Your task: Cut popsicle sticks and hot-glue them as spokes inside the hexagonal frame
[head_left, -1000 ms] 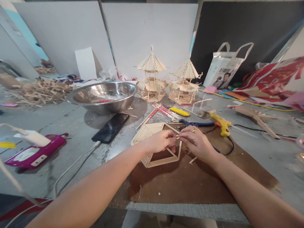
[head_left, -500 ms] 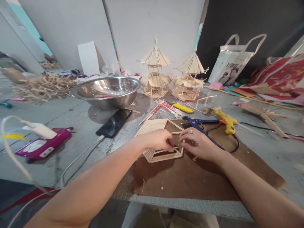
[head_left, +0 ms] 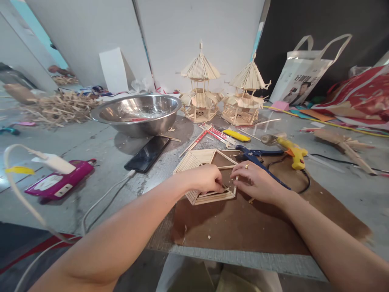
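A hexagonal frame of thin wooden sticks (head_left: 185, 162) lies on a brown board (head_left: 219, 227), its left side filled with close-set sticks. Over its middle is my left hand (head_left: 209, 178), fingers pinched on a thin wooden stick (head_left: 212, 193) along the inside of the near edge. The fingertips are partly hidden. My right hand (head_left: 255, 180), with a ring on one finger, is at the frame's right corner. Its thumb and fingers are apart and curved around that side, with nothing visible between them.
Blue-handled cutters (head_left: 261, 153), a yellow glue gun (head_left: 293, 152) and a yellow utility knife (head_left: 236, 135) lie beyond my right hand. Two stick pagodas (head_left: 201, 97) stand behind. A steel basin (head_left: 136, 115), phone (head_left: 147, 154) and purple power strip (head_left: 60, 180) are leftward.
The camera view has shifted slightly, so the whole scene sits a little differently. Both hands stay at nearly the same places on the frame.
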{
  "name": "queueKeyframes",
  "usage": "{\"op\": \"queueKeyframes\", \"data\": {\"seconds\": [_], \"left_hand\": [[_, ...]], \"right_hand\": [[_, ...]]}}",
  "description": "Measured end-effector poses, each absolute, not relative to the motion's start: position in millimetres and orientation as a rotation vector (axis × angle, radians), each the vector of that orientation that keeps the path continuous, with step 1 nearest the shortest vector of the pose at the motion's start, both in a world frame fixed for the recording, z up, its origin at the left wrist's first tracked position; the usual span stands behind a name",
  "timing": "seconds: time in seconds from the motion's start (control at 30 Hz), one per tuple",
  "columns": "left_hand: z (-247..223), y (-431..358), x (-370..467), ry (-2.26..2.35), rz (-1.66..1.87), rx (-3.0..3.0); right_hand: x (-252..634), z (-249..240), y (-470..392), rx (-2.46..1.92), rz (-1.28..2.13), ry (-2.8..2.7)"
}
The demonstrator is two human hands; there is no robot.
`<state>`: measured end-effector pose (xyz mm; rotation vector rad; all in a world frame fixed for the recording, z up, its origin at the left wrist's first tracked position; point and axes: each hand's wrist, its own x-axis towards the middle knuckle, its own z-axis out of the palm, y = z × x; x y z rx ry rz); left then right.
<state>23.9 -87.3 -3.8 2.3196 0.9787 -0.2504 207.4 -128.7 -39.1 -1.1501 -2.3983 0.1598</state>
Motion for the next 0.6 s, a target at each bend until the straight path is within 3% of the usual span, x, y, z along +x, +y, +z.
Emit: {"op": "queueKeyframes", "data": {"seconds": [0.6], "left_hand": [[-3.3,-86.5,24.0,0.839,-0.307,2.482]], "right_hand": [[207.5,-39.6,-128.8,-1.133,0.168,-2.448]]}}
